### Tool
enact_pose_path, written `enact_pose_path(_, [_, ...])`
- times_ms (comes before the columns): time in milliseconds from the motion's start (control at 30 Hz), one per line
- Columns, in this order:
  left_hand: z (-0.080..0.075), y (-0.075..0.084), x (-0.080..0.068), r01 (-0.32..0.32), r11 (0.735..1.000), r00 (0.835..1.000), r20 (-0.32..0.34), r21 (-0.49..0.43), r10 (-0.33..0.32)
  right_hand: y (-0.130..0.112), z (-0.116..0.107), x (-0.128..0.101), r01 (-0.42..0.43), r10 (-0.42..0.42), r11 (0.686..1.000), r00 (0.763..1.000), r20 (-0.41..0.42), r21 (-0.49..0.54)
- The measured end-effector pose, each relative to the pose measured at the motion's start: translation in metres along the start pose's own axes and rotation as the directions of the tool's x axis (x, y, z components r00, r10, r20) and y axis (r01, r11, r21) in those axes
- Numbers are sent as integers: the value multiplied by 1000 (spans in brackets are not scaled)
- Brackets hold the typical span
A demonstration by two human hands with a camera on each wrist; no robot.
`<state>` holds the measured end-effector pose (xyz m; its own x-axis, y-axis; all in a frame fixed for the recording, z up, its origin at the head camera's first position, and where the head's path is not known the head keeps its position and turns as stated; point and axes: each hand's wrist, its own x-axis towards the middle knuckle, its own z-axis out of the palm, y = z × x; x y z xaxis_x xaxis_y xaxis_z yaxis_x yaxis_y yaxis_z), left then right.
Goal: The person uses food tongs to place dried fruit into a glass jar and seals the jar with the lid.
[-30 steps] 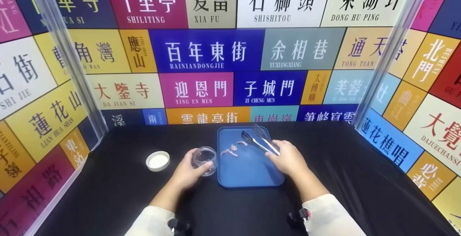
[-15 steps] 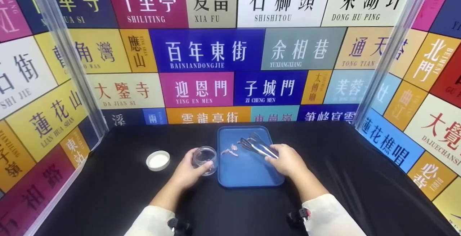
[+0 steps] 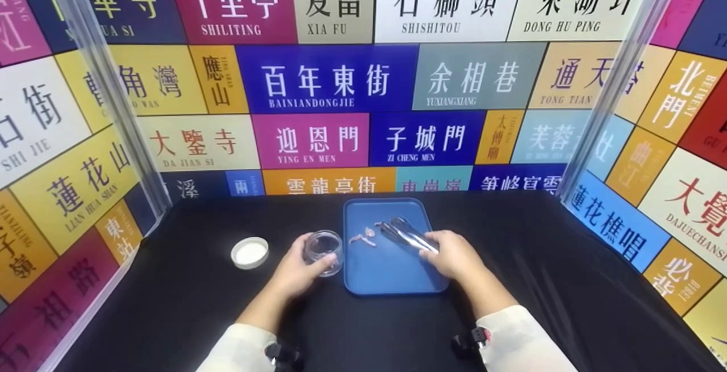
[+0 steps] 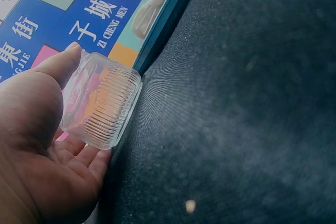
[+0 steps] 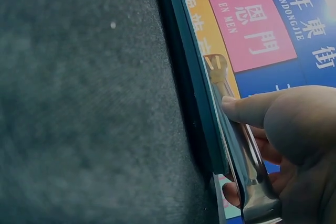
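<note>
Two forearms [image 3: 267, 306] slant inward; left hand [image 3: 302, 267] curls round jar [image 3: 325, 246], right hand [image 3: 452, 255] grips tongs [image 3: 417, 239].

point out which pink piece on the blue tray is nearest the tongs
The lone piece by the tips of the tongs; the other pieces lie grouped nearer the left edge of the tray.

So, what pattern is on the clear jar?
Fine parallel ridges; the jar shows them best in the left wrist view.

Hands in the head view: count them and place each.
2: the left hand holds the jar beside the tray, the right hand grips the tongs over it.
</note>
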<state>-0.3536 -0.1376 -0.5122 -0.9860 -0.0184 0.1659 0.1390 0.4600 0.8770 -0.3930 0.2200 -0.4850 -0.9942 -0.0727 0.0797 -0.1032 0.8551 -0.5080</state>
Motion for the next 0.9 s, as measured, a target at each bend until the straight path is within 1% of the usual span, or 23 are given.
enact_pose_path(233, [0, -1, 0, -8, 1000, 1000, -1, -1, 8, 0, 1, 1, 1, -1, 1000, 1000, -3, 5])
enact_pose_path(567, [0, -1, 0, -9, 1000, 1000, 2, -5, 9, -8, 2, -2, -22, 22, 999, 999, -26, 24])
enact_pose_path(900, [0, 0, 1, 1, 1000, 1000, 4, -1, -1, -8, 2, -2, -23, 23, 1000, 999, -27, 4])
